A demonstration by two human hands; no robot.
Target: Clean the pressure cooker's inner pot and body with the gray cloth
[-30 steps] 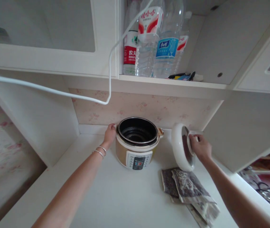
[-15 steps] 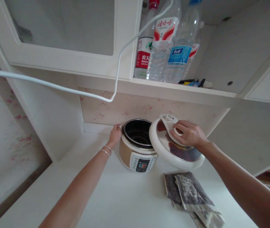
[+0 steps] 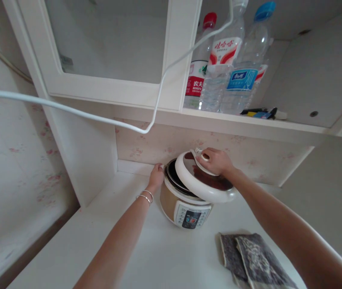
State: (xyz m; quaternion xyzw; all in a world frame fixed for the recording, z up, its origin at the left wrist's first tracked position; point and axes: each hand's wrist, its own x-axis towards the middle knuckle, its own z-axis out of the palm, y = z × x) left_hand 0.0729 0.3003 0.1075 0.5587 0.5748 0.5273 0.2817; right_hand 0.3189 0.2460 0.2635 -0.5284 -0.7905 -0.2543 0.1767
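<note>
A white and tan electric pressure cooker (image 3: 168,199) with a front control panel stands on the white counter. Its dark inner pot (image 3: 175,176) shows at the left, while the lid hides the rest of the opening. My right hand (image 3: 215,161) is closed round the handle of the white-rimmed lid (image 3: 185,176), which sits tilted over the pot's right side. Whether the lid's edge touches the cooker I cannot tell. At the cooker's upper left side, my left hand (image 3: 156,176) grips the side handle, which the fingers mostly hide.
A folded grey-brown cloth (image 3: 256,257) lies on the counter (image 3: 171,257) at the front right. Overhead, an open cupboard shelf (image 3: 258,123) holds several plastic bottles (image 3: 225,80) and small items. A white cable (image 3: 98,117) crosses in front of the cupboard.
My right hand has brought the lid leftward over the cooker, covering more of the pot. My left hand stays at the cooker's side. The whole view has shifted slightly.
</note>
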